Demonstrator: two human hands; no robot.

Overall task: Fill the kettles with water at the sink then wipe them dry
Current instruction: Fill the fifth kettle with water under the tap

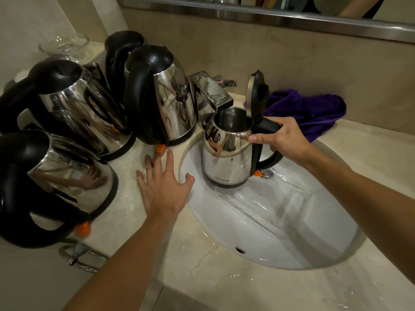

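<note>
A steel kettle (226, 153) with a black handle stands upright inside the white sink (280, 221), its lid (257, 95) flipped open, its mouth just under the chrome faucet (208, 93). My right hand (283, 138) grips its handle from the right. My left hand (164, 187) rests flat with spread fingers on the countertop at the sink's left rim, holding nothing. Several more steel kettles stand closed on the counter to the left: one (166, 97) beside the faucet, one (78, 104) further left, one (56, 176) nearest me.
A purple cloth (307, 111) lies bunched on the counter behind the sink, right of the faucet. A glass dish (65, 44) sits at the back left. A metal towel ring (83, 257) hangs below the counter's front edge. The beige countertop (247, 288) is wet in places.
</note>
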